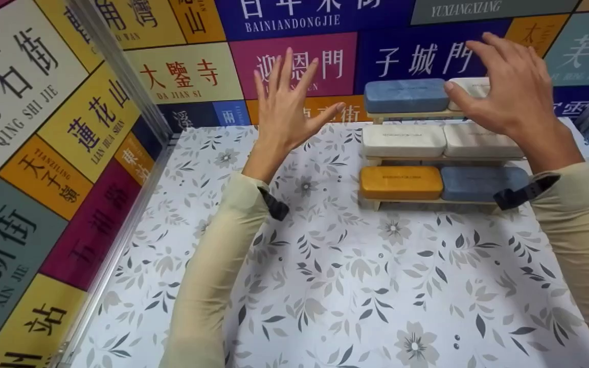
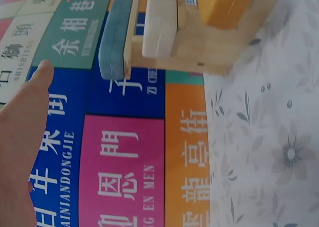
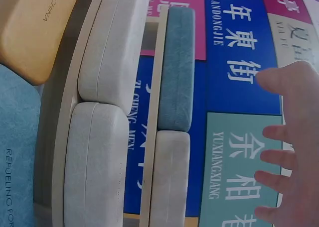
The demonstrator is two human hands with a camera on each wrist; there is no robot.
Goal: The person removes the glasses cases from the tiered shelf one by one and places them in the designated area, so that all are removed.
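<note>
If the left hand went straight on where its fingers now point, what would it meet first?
The left hand would probably meet the back wall first, around its pink panel or the blue panel above; the depth is unclear.

Left sleeve (image 1: 205, 266): long, pale yellowish-beige, thin-looking fabric, creased along the forearm, loose cuff (image 1: 246, 194) at its hand end, bare left hand (image 1: 284, 110) beyond. Small black wrist device (image 1: 276, 205) pokes out from the left sleeve's right edge, at the cuff. Well to the right of the left sleeve: matching beige right sleeve (image 1: 578, 230), also creased, black wrist piece (image 1: 522, 195) with blocky end, bare right hand (image 1: 514, 89).
</note>
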